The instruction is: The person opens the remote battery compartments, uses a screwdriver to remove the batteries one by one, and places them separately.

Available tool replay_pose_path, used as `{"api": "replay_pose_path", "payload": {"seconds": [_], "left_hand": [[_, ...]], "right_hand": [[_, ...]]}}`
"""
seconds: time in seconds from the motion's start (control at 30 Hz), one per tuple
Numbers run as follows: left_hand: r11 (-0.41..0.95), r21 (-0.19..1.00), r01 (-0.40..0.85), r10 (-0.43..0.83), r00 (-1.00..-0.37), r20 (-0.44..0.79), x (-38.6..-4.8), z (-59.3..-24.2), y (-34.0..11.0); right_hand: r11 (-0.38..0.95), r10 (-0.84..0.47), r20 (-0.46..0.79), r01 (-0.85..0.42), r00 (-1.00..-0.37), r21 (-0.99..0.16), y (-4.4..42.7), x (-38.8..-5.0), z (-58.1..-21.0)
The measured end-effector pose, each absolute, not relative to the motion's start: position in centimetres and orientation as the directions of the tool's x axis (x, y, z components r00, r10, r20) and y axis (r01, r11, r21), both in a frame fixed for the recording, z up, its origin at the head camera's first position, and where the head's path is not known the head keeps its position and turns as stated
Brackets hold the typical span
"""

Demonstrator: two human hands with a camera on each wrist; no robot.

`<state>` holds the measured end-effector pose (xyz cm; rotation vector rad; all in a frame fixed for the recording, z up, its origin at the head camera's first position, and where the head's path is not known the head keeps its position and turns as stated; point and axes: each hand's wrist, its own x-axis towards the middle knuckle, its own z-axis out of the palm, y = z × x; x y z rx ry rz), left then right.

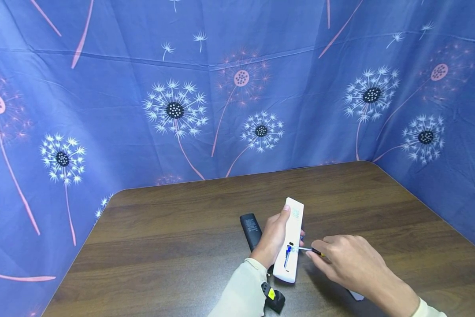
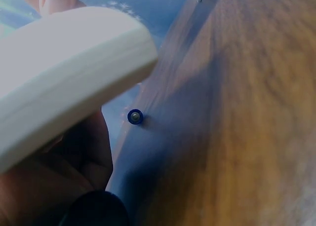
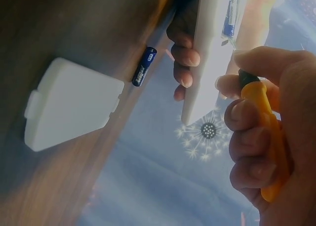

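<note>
Above the brown wood-grain bench point(image 1: 162, 246), a long white plastic handset point(image 1: 295, 226) with a blue cylindrical battery point(image 1: 287, 254) in its slot is gripped by the left hand point(image 1: 273, 235); the right hand point(image 1: 352, 260) clasps a yellow-and-black screwdriver point(image 3: 269, 125), tip at the slot. Below lie another blue battery point(image 3: 144, 66), a white plastic cover point(image 3: 74, 105) and a black handset point(image 1: 251, 228).

Smooth plastic white remote point(image 1: 295, 231), plastic screwdriver handle point(image 3: 260, 98), wood-grain tabletop point(image 1: 162, 237), creased cloth backdrop point(image 1: 118, 97)

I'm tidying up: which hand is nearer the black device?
Left: the left hand, gripping the white remote, partly overlaps the black device in the head view; the right hand, holding the screwdriver, is farther right, beyond the white remote.
</note>
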<state>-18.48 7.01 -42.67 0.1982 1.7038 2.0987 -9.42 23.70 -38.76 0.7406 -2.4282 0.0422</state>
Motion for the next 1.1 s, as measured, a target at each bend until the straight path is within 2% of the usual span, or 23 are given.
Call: {"api": "replay_pose_path", "payload": {"seconds": [0.63, 0.9, 1.1], "left_hand": [[-0.133, 0.960, -0.248, 0.419, -0.891, -0.172, -18.5, -42.5, 6.9], [-0.159, 0.955, -0.251, 0.407, -0.898, -0.168, -18.5, -42.5, 7.0], [-0.183, 0.950, -0.254, 0.406, -0.899, -0.162, -18.6, -42.6, 7.2]], "right_hand": [[0.860, -0.472, 0.551, -0.498, -0.688, 0.115, 23.9, -8.8, -38.6], [0.857, -0.466, 0.571, -0.505, -0.675, 0.103, 24.3, -8.6, -39.0], [0.865, -0.453, 0.562, -0.495, -0.692, 0.088, 24.5, -8.4, -39.2]]}}
